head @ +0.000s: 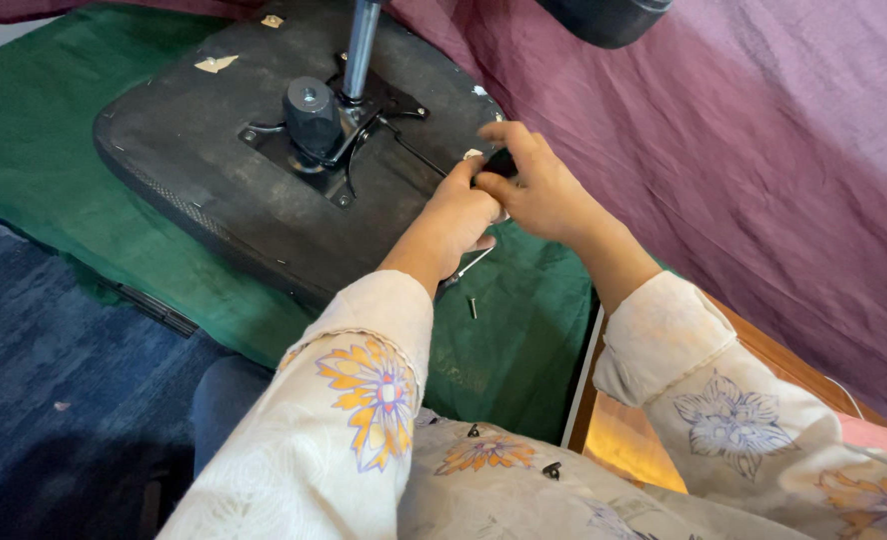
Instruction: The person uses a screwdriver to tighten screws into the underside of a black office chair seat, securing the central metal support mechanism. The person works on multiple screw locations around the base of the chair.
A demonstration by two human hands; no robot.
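1. Two hands meet over the near right edge of the upturned black padded chair seat [214, 170], which lies bottom-up on a green cloth [54, 150] spread across the surface.
2. Right hand [544, 190] is curled closed around the short black handle of a tool [499, 163], gripping it firmly near the seat's rim.
3. Left hand [459, 215] is closed too, pressed against the right hand and bracing the tool; a thin silver metal rod [469, 266] shows just beneath it, though I cannot tell whether the fingers actually grip it.
4. Further left, the black metal mounting plate [329, 130] sits bolted at the seat's centre, with the shiny steel gas-lift column [361, 50] rising from it and a black round knob [311, 110] just beside it.
5. One small dark screw [473, 308] lies loose on the green cloth, near the person and just below the hands.
6. To do this well, I judge the tool should stay square to the fastener, with the left hand steadying while the right turns, and the loose screw kept within sight so it does not roll off the cloth.
7. A maroon draped fabric [764, 150] covers the far right.
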